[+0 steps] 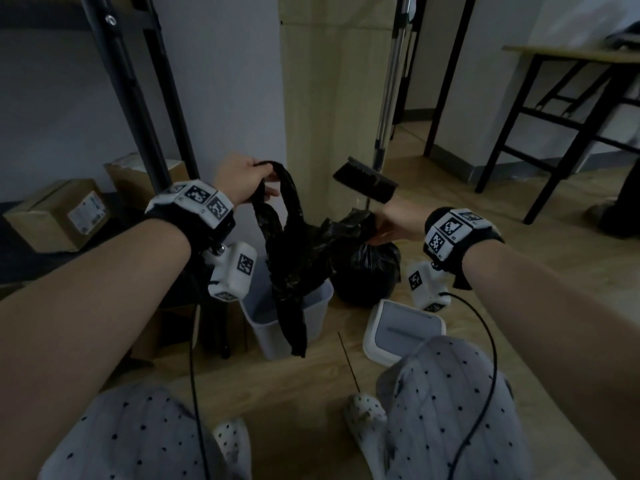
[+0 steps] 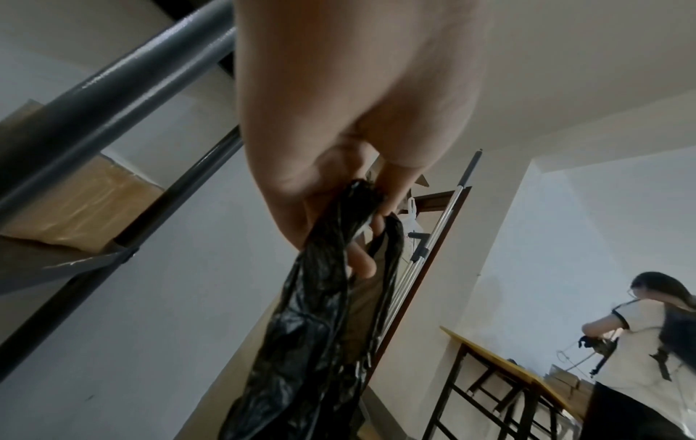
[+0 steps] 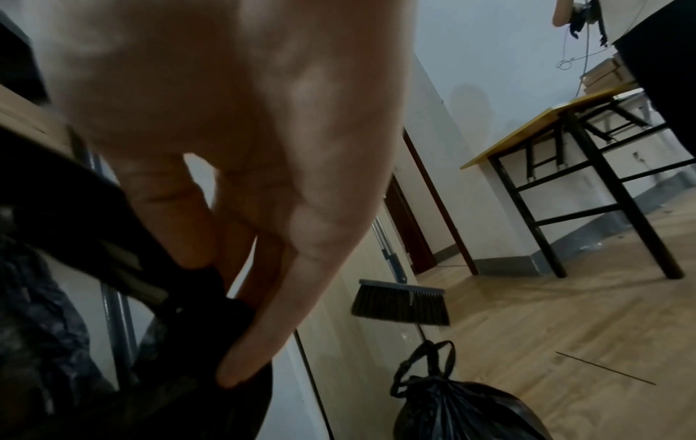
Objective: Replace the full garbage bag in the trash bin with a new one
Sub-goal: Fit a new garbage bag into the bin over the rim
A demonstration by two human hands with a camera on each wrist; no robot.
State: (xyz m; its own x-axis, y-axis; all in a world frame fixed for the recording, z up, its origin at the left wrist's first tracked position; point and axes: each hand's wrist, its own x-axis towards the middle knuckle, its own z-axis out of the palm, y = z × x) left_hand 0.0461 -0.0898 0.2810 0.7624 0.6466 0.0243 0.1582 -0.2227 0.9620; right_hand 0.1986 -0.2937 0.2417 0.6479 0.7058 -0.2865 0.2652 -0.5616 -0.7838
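Note:
A new black garbage bag (image 1: 294,251) hangs stretched between my two hands above the open grey trash bin (image 1: 320,306); its lower end droops over the bin's front. My left hand (image 1: 242,181) grips one handle loop of the bag (image 2: 339,244) up high. My right hand (image 1: 391,223) pinches the bag's other edge (image 3: 211,300) lower and to the right. The full, tied black garbage bag (image 1: 367,271) sits on the floor just right of the bin, also visible in the right wrist view (image 3: 463,410).
The bin's grey-and-white lid (image 1: 401,332) lies on the wood floor by my right knee. A broom (image 1: 367,183) leans against the wooden cabinet (image 1: 329,81) behind. Cardboard boxes (image 1: 59,213) and a black rack stand left. A table (image 1: 571,109) and another person (image 2: 647,342) are to the right.

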